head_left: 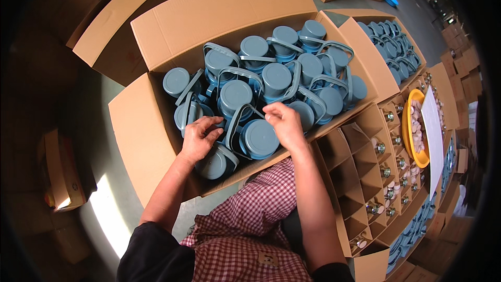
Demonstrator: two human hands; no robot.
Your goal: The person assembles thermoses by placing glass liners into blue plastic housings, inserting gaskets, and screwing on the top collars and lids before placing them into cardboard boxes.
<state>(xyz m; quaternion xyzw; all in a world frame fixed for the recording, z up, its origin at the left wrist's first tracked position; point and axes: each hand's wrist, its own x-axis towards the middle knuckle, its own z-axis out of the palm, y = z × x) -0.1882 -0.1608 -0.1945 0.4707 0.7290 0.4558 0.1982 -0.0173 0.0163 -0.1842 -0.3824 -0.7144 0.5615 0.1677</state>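
Left hand (198, 138) half-curled, right hand (284, 125) loosely bent, any hold unclear; round blue-grey plastic lids (262, 138) mostly fill brown cardboard box (163, 108), flaps (224, 8) not yet closed

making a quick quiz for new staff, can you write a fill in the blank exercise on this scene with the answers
The handled parts in the open box are a dusty ____ colour.
The grip farther from the bowl is the person's ____ one.
That bowl is ____ in colour.
In the picture, a pale sheet is at the bowl's ____ side.

Missing words: blue; left; yellow; right
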